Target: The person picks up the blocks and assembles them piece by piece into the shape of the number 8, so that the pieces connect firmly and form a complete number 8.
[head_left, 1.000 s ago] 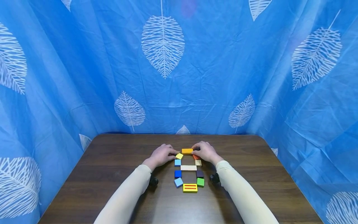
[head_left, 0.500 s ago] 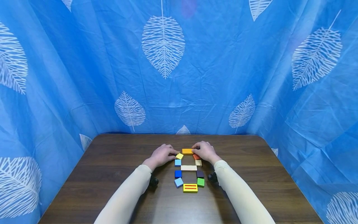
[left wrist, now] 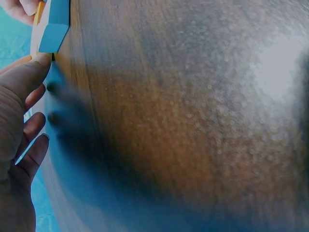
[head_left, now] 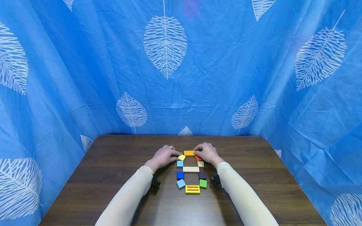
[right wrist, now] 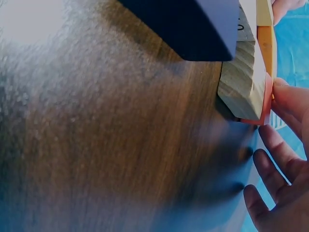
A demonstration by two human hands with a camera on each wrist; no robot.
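In the head view, several small blocks lie in a figure-eight outline on the table. My left hand (head_left: 164,156) is at the upper left of the outline, its thumb and index finger pinching a tilted yellow block (head_left: 182,157). My right hand (head_left: 207,153) pinches the right end of a long orange block (head_left: 189,153) at the top. Just below those fingers lies a red-orange block (head_left: 198,158), partly covered. A light blue block (left wrist: 57,24) stands near my left thumb in the left wrist view. In the right wrist view, a striped wooden block (right wrist: 241,82) is beside the red-orange one.
A pale bar (head_left: 190,169) crosses the middle of the outline. Below it are a dark blue block (head_left: 180,175), a dark purple block (head_left: 202,175), a tilted light blue block (head_left: 180,184), a green block (head_left: 203,184) and a yellow striped block (head_left: 192,189). A blue curtain (head_left: 203,78) hangs behind the table.
My right forearm has shifted slightly left. The orange block's near edge has moved a little toward me, with my right fingers at its end. My left hand stays at the yellow block.
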